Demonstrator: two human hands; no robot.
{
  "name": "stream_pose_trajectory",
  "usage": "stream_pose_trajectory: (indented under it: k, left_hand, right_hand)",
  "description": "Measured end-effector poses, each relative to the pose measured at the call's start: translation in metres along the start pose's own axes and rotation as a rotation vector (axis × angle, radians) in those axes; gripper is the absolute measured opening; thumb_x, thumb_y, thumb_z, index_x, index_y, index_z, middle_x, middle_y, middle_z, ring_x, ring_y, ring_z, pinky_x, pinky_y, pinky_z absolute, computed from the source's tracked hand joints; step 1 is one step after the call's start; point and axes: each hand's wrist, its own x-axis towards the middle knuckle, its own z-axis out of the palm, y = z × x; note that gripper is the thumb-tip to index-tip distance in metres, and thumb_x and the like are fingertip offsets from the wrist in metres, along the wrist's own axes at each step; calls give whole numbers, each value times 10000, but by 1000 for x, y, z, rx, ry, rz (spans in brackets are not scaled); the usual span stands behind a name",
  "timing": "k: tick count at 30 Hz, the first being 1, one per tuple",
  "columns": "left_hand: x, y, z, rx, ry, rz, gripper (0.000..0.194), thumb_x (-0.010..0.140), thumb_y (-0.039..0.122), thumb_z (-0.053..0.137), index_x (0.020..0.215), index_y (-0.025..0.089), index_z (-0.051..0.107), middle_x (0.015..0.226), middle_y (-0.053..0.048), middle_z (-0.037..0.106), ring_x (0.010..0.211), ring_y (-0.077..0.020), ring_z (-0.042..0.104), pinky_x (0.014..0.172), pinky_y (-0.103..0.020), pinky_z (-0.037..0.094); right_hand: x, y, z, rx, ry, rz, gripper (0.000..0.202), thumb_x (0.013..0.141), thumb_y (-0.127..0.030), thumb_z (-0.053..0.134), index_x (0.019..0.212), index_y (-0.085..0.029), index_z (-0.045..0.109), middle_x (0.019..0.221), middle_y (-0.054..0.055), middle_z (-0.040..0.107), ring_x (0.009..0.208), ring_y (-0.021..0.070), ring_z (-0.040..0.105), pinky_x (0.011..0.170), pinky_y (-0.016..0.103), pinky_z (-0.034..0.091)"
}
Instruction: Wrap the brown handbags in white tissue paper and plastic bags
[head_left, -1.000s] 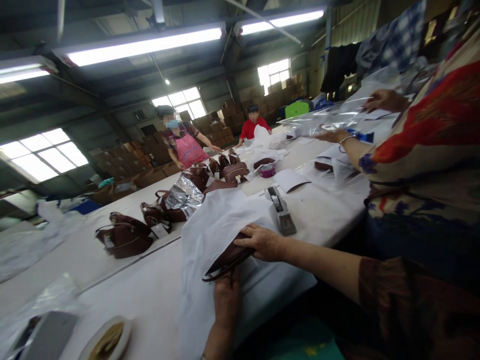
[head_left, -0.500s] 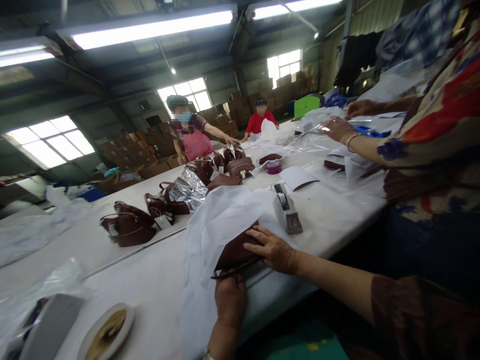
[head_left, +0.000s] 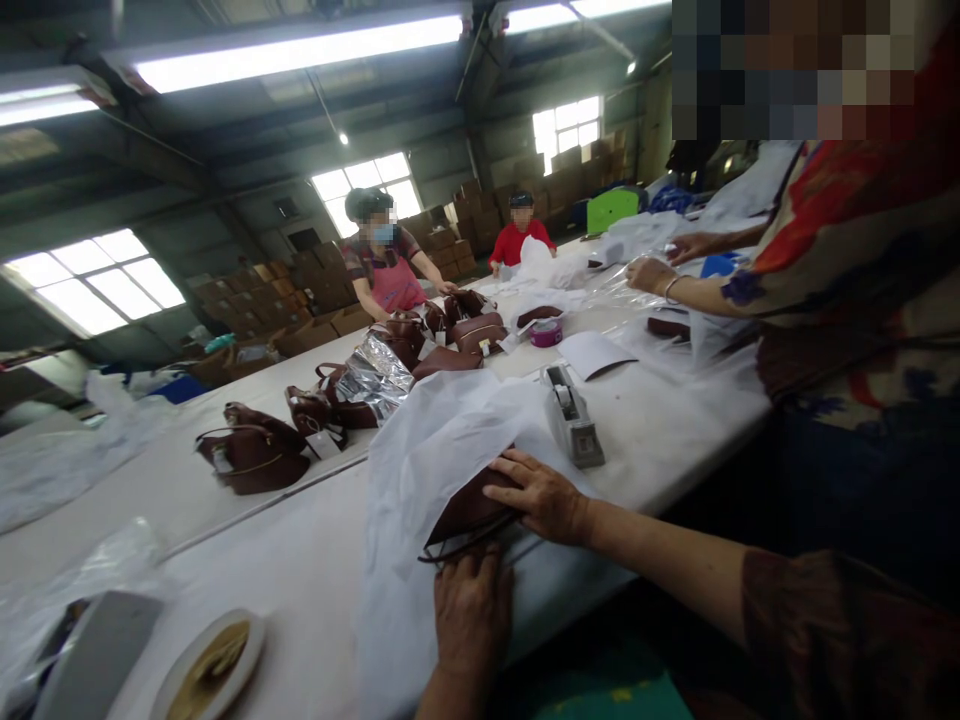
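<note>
A dark brown leather bag (head_left: 469, 512) lies on white tissue paper (head_left: 405, 470), its upper part covered by the sheet. A thin brown strap or edge runs along its near side. My right hand (head_left: 544, 497) rests on the bag from the right, fingers spread and open. At the near edge of the bag, my left hand (head_left: 472, 612) lies back up on the paper, fingers pointing forward and slightly apart; its fingertips are partly hard to make out. A grey tape dispenser (head_left: 576, 420) stands just beyond my right hand.
Several brown handbags (head_left: 251, 455) and silver foil (head_left: 375, 375) stretch across the white table (head_left: 262, 540). Purple tape (head_left: 546, 333) sits beyond the dispenser. A shallow dish (head_left: 214, 665) is at front left. A co-worker's hands (head_left: 652, 277) handle clear plastic at right; two other people are farther back.
My left hand has shifted from the bag's lower edge slightly right and turned back up onto the paper. My right hand stays on the bag. The co-worker at right has leaned in.
</note>
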Motion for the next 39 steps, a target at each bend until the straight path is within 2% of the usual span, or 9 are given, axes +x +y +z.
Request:
stream_pose_trajectory:
  k: [9, 18, 22, 26, 29, 31, 33, 36, 39]
  left_hand:
    - [13, 29, -5, 106, -130, -151, 367, 909, 411, 569, 1165, 182, 698, 1097, -152, 694, 983, -335, 605, 872, -478, 439]
    - [13, 35, -2, 70, -153, -208, 427, 917, 441, 547, 1193, 149, 694, 1138, -170, 692, 1035, -358, 597, 906, -512, 452]
    - [-4, 28, -7, -34, -130, -115, 455, 858, 365, 636, 1271, 175, 642, 1206, -147, 667, 1116, -357, 586, 959, -512, 480]
    - [-17, 5, -33, -239, -29, 153, 307, 849, 251, 637, 1149, 194, 669, 1098, -113, 711, 996, -241, 666, 843, -336, 571]
    - [4, -17, -70, -334, 178, 191, 300, 887, 187, 594, 1184, 211, 628, 993, -69, 728, 915, -184, 682, 824, -290, 577]
    - [31, -29, -92, -286, 260, 129, 364, 885, 229, 604, 1249, 220, 598, 1110, -93, 705, 1074, -238, 650, 933, -375, 565]
    - [58, -35, -100, -200, 238, 81, 442, 861, 289, 624, 1294, 212, 580, 1256, -126, 655, 1256, -317, 556, 1043, -496, 508]
    - [84, -33, -84, -106, 99, 85, 586, 770, 238, 650, 1346, 188, 555, 1408, -152, 574, 1363, -380, 460, 1101, -576, 441]
    - [96, -29, -56, -65, -8, 76, 635, 711, 100, 580, 1343, 161, 561, 1415, -157, 579, 1313, -359, 522, 1075, -538, 477]
  right_hand:
    - [3, -4, -4, -18, 9, -9, 700, 688, -76, 651, 1369, -221, 574, 1495, 152, 449, 1422, 358, 318, 1148, 528, 384]
    - [-7, 4, 6, -60, 57, -57, 686, 699, -56, 608, 1364, -217, 567, 1490, 148, 459, 1456, 337, 283, 1123, 535, 426]
    - [-16, 7, 9, -73, 80, -78, 635, 742, -44, 584, 1353, -220, 577, 1489, 148, 460, 1467, 328, 273, 1120, 531, 437]
    - [-24, 7, 9, -91, 78, -108, 631, 771, -19, 550, 1366, -227, 568, 1484, 152, 464, 1484, 329, 242, 1114, 531, 450]
    - [-27, 7, 8, -105, 88, -128, 594, 804, -9, 517, 1359, -212, 575, 1471, 171, 479, 1492, 331, 228, 1099, 537, 465]
    - [-27, 6, 8, -112, 101, -137, 535, 847, -25, 502, 1341, -208, 591, 1452, 177, 503, 1491, 325, 239, 1086, 533, 479]
    - [-26, 5, 8, -121, 104, -143, 476, 894, -69, 500, 1335, -220, 596, 1445, 170, 520, 1489, 317, 254, 1072, 533, 492]
    - [-23, 1, 8, -142, 90, -139, 438, 931, -121, 501, 1341, -244, 591, 1459, 149, 522, 1485, 309, 276, 1066, 536, 500]
    - [-21, -2, 6, -168, 89, -130, 421, 937, -131, 509, 1327, -260, 604, 1444, 130, 544, 1481, 296, 291, 1063, 511, 514]
